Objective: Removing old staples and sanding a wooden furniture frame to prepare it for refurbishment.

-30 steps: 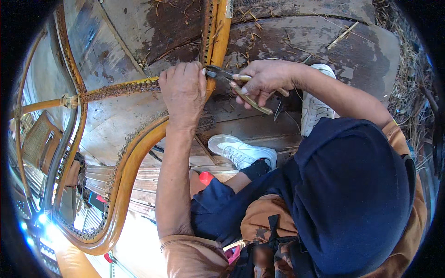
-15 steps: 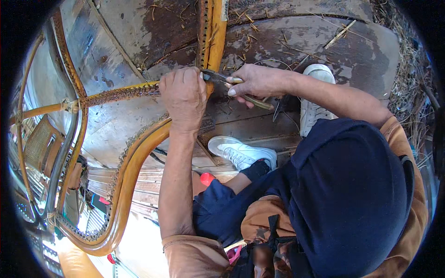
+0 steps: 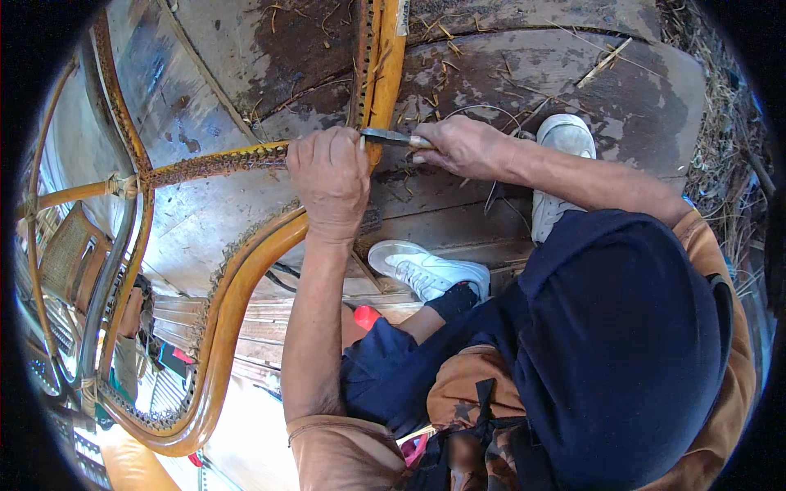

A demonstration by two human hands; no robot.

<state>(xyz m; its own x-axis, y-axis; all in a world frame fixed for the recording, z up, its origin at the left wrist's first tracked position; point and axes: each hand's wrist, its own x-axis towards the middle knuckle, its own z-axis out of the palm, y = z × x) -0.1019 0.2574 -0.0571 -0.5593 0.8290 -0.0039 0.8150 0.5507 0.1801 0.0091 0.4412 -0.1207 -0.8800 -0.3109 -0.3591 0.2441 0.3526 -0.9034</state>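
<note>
My left hand (image 3: 330, 178) is clenched around the orange wooden chair frame (image 3: 237, 278) where a perforated rail (image 3: 217, 161) meets the upright rail (image 3: 378, 57). My right hand (image 3: 463, 146) is closed on the handles of metal pliers (image 3: 386, 137), whose jaws point left and touch the frame right beside my left thumb. The handles are mostly hidden inside my fist. Frayed cane strands line the frame's inner edges.
Worn, stained wooden floorboards (image 3: 524, 74) carry scattered cane scraps. My white shoes (image 3: 426, 268) rest below the hands, one more shoe (image 3: 557, 180) to the right. Dry straw (image 3: 720, 106) lies at the right rim. A woven cane panel (image 3: 65, 254) sits at the left.
My right hand has squeezed the pliers' handles together and rolled over them, so they no longer splay out below the hand. My left hand has stayed on the frame.
</note>
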